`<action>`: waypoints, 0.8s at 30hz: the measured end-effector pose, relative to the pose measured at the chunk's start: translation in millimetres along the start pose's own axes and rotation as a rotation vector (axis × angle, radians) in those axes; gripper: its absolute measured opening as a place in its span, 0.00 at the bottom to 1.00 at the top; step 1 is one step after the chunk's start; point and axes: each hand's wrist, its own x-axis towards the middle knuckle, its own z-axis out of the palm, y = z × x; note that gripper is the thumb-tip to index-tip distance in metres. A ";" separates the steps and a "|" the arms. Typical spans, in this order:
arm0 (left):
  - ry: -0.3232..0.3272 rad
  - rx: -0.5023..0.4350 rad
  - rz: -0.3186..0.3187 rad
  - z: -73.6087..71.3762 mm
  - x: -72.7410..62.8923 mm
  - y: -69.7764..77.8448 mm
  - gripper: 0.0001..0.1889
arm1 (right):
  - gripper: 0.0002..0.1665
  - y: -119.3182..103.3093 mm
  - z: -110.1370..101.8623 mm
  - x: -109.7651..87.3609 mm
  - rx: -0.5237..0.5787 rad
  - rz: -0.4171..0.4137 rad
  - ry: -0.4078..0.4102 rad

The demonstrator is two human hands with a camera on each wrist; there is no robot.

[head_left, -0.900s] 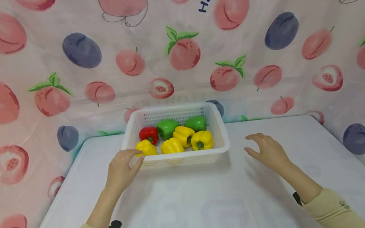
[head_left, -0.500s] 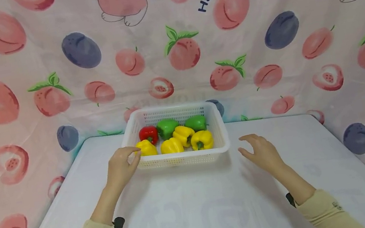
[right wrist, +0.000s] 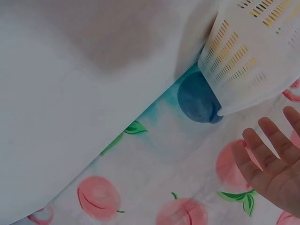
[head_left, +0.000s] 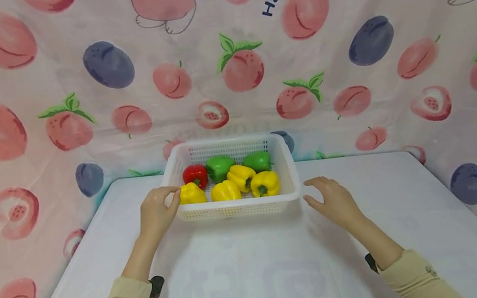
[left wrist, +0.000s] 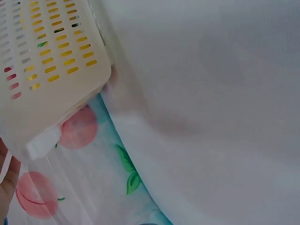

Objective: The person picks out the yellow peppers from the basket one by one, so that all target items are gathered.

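Note:
A white perforated plastic basket [head_left: 290, 172] stands at the back of the table. It holds a red bell pepper [head_left: 196, 176], two green bell peppers [head_left: 221, 168] and several yellow bell peppers [head_left: 265, 184]. My left hand [head_left: 156, 211] is at its front left corner, index finger and thumb tips close together over the rim. Whether they grip the rim is hidden. Only part of that hand [left wrist: 10, 180] shows in the left wrist view, close by the basket's edge. Off the basket's right side, my right hand [head_left: 336, 201] is held with thumb and fingers apart, nothing between them.
The table [head_left: 251, 274] has a white cover. A pink fruit-print cloth [head_left: 250, 104] hangs right behind the basket and along both sides. Dark wrist cameras [head_left: 156, 286] sit at both sleeve cuffs.
My right hand has moved left, close to the basket's right side. My left hand has shifted slightly back and left at the corner. The basket and peppers have stayed in place.

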 end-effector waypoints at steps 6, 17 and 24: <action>-0.044 0.012 -0.019 1.3 11.0 0.5 0.12 | 0.20 -3.4 4.1 2.5 0.013 -0.015 0.003; -0.148 0.109 0.067 5.1 34.7 1.9 0.16 | 0.19 -13.2 9.4 3.4 0.021 -0.067 0.024; -0.308 0.134 0.012 7.0 42.6 5.1 0.28 | 0.20 -17.4 12.1 4.9 -0.004 -0.094 0.043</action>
